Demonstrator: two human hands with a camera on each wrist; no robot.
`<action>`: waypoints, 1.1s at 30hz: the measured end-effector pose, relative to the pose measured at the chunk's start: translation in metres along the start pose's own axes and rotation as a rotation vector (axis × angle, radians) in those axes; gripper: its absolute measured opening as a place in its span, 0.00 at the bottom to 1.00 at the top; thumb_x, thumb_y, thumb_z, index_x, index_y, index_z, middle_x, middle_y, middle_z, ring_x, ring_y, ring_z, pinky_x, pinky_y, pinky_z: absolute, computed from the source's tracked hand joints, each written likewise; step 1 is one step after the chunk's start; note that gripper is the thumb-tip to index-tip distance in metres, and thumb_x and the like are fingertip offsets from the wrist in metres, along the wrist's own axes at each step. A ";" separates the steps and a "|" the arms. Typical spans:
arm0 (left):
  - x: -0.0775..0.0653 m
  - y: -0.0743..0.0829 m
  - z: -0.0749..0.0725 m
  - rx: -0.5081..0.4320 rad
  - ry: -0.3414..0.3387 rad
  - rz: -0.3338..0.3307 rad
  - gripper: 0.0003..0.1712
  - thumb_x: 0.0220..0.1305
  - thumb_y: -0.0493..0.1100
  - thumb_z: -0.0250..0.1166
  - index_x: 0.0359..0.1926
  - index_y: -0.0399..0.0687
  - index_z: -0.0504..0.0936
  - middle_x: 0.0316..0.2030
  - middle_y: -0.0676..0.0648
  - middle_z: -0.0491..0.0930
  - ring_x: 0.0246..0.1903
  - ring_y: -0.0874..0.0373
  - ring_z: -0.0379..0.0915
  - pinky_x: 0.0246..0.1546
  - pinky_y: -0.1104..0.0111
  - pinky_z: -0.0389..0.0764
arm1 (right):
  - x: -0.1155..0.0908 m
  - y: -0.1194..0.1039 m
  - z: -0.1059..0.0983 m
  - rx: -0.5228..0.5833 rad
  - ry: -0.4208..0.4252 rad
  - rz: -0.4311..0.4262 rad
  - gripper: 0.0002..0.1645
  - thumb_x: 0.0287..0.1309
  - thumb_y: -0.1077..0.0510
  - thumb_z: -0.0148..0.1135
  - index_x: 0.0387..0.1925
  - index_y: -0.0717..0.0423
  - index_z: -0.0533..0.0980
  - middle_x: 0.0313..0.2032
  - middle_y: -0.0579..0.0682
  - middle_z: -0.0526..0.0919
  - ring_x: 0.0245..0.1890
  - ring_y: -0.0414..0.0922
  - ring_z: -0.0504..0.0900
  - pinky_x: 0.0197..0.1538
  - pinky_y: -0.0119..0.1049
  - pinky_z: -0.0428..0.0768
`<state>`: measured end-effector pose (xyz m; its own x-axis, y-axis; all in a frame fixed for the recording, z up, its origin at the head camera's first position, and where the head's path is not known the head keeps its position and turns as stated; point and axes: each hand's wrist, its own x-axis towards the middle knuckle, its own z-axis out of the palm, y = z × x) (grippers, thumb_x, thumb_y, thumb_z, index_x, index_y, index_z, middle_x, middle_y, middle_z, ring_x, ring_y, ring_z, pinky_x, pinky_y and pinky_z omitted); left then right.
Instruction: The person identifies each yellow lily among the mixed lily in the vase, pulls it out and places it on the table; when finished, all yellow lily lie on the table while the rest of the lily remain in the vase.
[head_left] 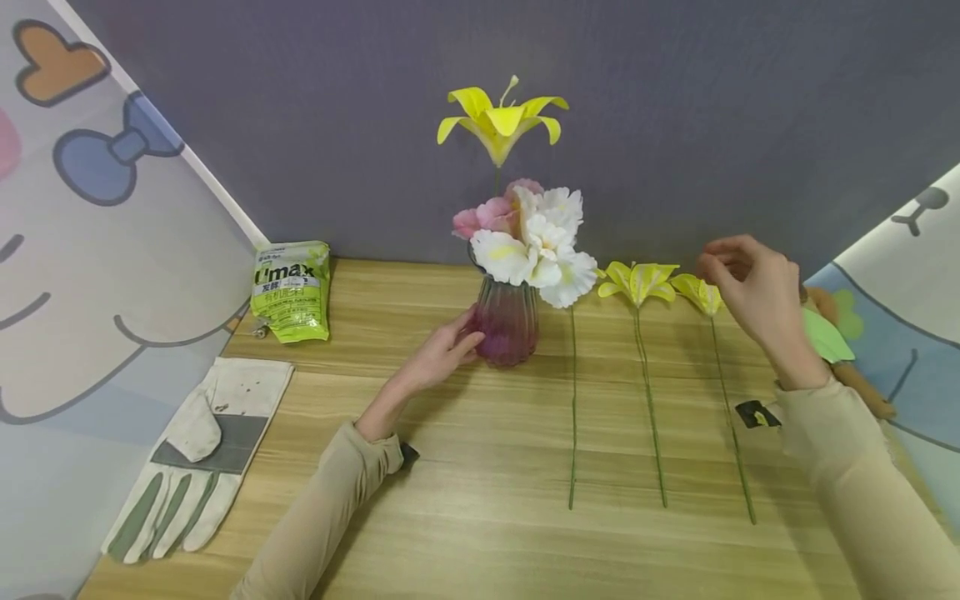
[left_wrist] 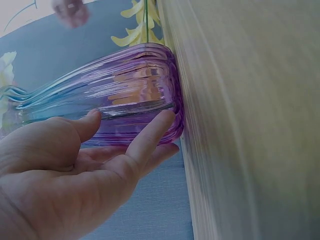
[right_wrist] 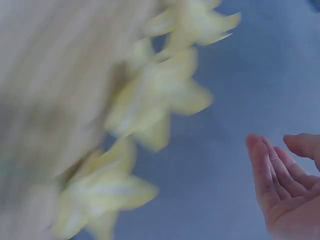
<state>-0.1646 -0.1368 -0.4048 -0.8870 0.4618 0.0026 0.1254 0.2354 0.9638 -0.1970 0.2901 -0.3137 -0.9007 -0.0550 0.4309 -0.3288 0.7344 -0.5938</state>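
A ribbed glass vase [head_left: 507,325], purple toward its base, stands upright at the back of the table. It holds a tall yellow lily [head_left: 501,125], a pink flower [head_left: 495,215] and white flowers [head_left: 543,242]. My left hand [head_left: 442,354] touches the vase's left side low down; the left wrist view shows thumb and forefinger tips against the glass [left_wrist: 135,95]. To the right lie yellow lilies [head_left: 637,283] on long green stems, one head partly hidden by the white petals. Above the rightmost lily [head_left: 699,292], my right hand [head_left: 757,287] hovers with nothing in it, thumb apart from lightly bent fingers.
A green Umax bag [head_left: 291,292] stands at the back left, with a white and grey work glove [head_left: 202,450] in front of it. Behind my right forearm are a green leaf-shaped thing [head_left: 827,335] and brown parts. A grey wall [head_left: 337,125] closes the back.
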 end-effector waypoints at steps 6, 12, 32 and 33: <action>0.002 -0.001 -0.001 -0.005 0.000 -0.006 0.35 0.87 0.34 0.49 0.83 0.28 0.46 0.75 0.24 0.62 0.70 0.32 0.69 0.64 0.54 0.83 | 0.015 -0.065 0.004 0.299 0.025 -0.037 0.14 0.75 0.57 0.68 0.54 0.61 0.86 0.41 0.36 0.90 0.40 0.34 0.89 0.49 0.20 0.85; 0.001 -0.001 -0.002 -0.002 -0.007 0.004 0.35 0.87 0.33 0.49 0.83 0.27 0.45 0.76 0.24 0.60 0.71 0.32 0.68 0.64 0.55 0.83 | 0.023 -0.131 0.009 0.497 -0.010 -0.130 0.12 0.74 0.62 0.68 0.52 0.66 0.86 0.44 0.50 0.91 0.43 0.45 0.90 0.52 0.31 0.88; 0.001 0.000 -0.002 0.028 -0.008 -0.012 0.35 0.87 0.35 0.49 0.83 0.26 0.44 0.76 0.24 0.59 0.70 0.32 0.69 0.64 0.53 0.83 | 0.067 -0.204 0.055 0.729 -0.293 -0.059 0.12 0.75 0.65 0.65 0.54 0.68 0.83 0.49 0.60 0.90 0.50 0.51 0.90 0.58 0.39 0.89; 0.001 -0.001 -0.002 0.028 -0.007 -0.012 0.35 0.87 0.35 0.49 0.83 0.26 0.44 0.76 0.24 0.59 0.70 0.32 0.69 0.64 0.53 0.83 | 0.069 -0.204 0.058 0.688 -0.308 -0.055 0.13 0.75 0.64 0.65 0.55 0.68 0.83 0.50 0.60 0.90 0.50 0.50 0.90 0.58 0.38 0.88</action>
<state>-0.1663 -0.1377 -0.4049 -0.8853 0.4649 -0.0112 0.1272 0.2653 0.9557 -0.2086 0.0973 -0.2022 -0.8834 -0.3399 0.3227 -0.3877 0.1429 -0.9107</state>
